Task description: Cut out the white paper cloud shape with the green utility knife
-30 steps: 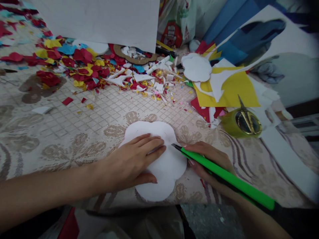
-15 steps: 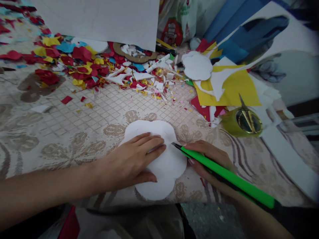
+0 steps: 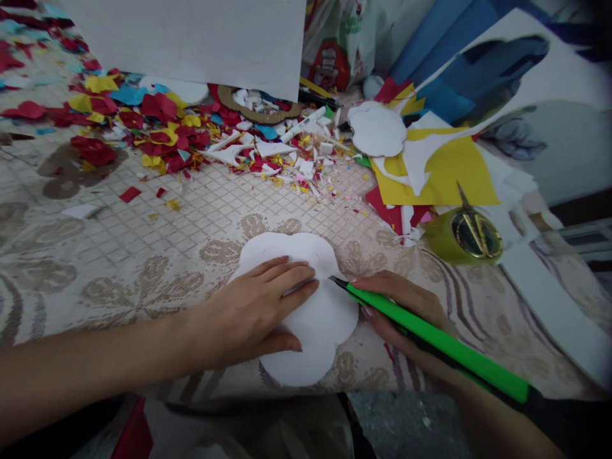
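A white flower-shaped cutout (image 3: 310, 344) lies flat near the front edge of the patterned tablecloth (image 3: 143, 280). Spread across its left part is my left hand (image 3: 272, 299), palm down, fingers stretched out and pointing right. My right hand (image 3: 406, 306) grips a green utility knife (image 3: 440, 335), whose dark blade tip points left over the cutout, close to my left fingertips. Whether the tip touches the surface I cannot tell. Part of the cutout is hidden under my left hand.
Scraps of red, yellow, blue and white paper (image 3: 162, 121) lie along the back. Another white flower cutout (image 3: 377, 129) rests beside a yellow sheet (image 3: 459, 169). At the right, scissors (image 3: 478, 233) stand by a yellow tape roll (image 3: 437, 239). A large white board (image 3: 191, 44) stands behind.
Both hands, the knife and the cutout hold almost the same position. The whole view has shifted very slightly.
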A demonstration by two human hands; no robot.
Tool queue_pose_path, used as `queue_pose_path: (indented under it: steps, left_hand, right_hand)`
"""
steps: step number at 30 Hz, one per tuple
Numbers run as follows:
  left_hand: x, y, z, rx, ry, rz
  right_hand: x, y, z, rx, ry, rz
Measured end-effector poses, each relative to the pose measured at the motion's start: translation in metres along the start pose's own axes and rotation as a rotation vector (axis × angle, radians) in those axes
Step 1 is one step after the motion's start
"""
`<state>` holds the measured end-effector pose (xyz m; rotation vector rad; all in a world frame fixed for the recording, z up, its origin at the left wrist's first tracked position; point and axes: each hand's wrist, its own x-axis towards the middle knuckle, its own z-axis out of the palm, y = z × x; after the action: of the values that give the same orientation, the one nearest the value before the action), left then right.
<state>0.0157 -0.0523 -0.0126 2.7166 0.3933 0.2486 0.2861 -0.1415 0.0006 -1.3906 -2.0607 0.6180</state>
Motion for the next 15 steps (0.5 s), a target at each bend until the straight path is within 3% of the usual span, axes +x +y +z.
queue_pose_path:
  steps: [15]
  left_hand:
    - [0.0001, 0.0011, 0.0005, -0.013, 0.014, -0.005]
  right_hand:
    - [-0.0004, 0.0003, 0.0009, 0.019, 0.009, -0.032]
